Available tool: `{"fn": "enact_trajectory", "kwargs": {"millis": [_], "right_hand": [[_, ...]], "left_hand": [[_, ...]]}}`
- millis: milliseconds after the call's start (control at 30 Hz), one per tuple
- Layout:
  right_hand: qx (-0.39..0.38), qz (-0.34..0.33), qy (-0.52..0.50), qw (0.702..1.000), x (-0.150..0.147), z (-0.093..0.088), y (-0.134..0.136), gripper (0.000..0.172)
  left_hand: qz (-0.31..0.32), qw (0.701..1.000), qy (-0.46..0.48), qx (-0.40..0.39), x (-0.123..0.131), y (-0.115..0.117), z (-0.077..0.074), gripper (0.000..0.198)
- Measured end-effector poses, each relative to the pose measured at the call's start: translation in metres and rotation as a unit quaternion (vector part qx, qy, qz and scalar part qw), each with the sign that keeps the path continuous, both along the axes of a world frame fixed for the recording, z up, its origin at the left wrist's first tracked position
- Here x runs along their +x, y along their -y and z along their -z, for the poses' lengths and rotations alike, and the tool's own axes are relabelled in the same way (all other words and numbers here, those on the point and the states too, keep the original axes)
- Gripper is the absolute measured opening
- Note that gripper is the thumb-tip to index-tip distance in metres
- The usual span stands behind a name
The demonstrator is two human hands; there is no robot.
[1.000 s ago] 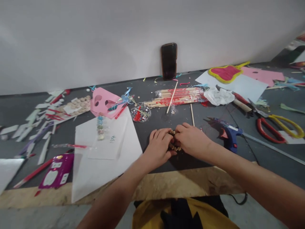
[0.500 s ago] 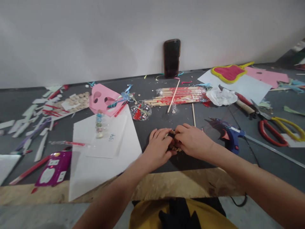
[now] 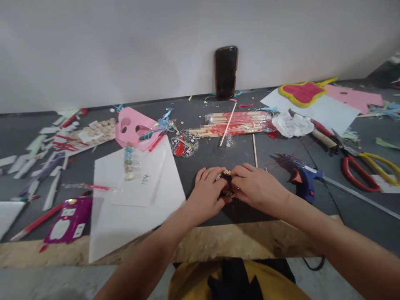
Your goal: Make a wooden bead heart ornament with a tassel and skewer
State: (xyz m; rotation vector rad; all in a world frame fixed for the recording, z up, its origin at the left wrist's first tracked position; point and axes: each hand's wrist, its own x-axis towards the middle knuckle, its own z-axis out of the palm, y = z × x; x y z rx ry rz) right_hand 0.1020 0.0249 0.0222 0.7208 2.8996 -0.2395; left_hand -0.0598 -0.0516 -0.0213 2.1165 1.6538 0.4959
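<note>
Low on the dark table, a small ring-shaped piece with beige-gold, bead-like bits (image 3: 231, 194) lies between my two hands. My left hand (image 3: 208, 187) is curled on its left side, with fingertips pressed to it. From the right, my right hand (image 3: 254, 183) pinches the other side. Fingers cover most of the piece, so its full shape is hidden. Just beyond my right hand lies a thin wooden stick (image 3: 255, 151). A blue glue gun (image 3: 302, 177) with a clear glue stick rests to the right of that hand.
Behind are packaged wooden sticks (image 3: 240, 123) and a phone (image 3: 226, 73) propped against the wall. Scissors (image 3: 359, 168), pliers (image 3: 325, 129) and crumpled tissue (image 3: 292, 125) lie right. White paper (image 3: 137, 221), a pink mask-like cutout (image 3: 134, 129) and a purple packet (image 3: 68, 220) are left.
The camera view has shifted slightly. Both hands stay at the beaded piece, with my right fingers moved a little to the right.
</note>
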Motion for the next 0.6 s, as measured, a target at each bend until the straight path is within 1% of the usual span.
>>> {"fn": "enact_trajectory", "kwargs": {"millis": [200, 333, 400, 467, 600], "right_hand": [[0.013, -0.027, -0.017, 0.999, 0.004, 0.009, 0.001, 0.007], [0.04, -0.047, -0.04, 0.997, 0.007, 0.012, -0.001, 0.009], [0.041, -0.052, -0.046, 0.997, 0.008, 0.013, -0.002, 0.01], [0.025, -0.05, -0.053, 0.997, 0.01, 0.013, -0.004, 0.01], [-0.046, -0.038, -0.08, 0.995, 0.012, 0.012, -0.005, 0.008]], "left_hand": [[0.0, 1.0, -0.005, -0.002, 0.001, -0.001, -0.001, 0.014], [0.003, 1.0, -0.006, 0.0, 0.0, -0.001, 0.0, 0.015], [0.003, 1.0, -0.003, 0.0, 0.0, -0.001, 0.0, 0.015], [0.002, 1.0, 0.0, 0.0, 0.0, 0.0, 0.0, 0.014], [-0.002, 1.0, 0.003, -0.004, 0.001, 0.0, -0.001, 0.014]]}}
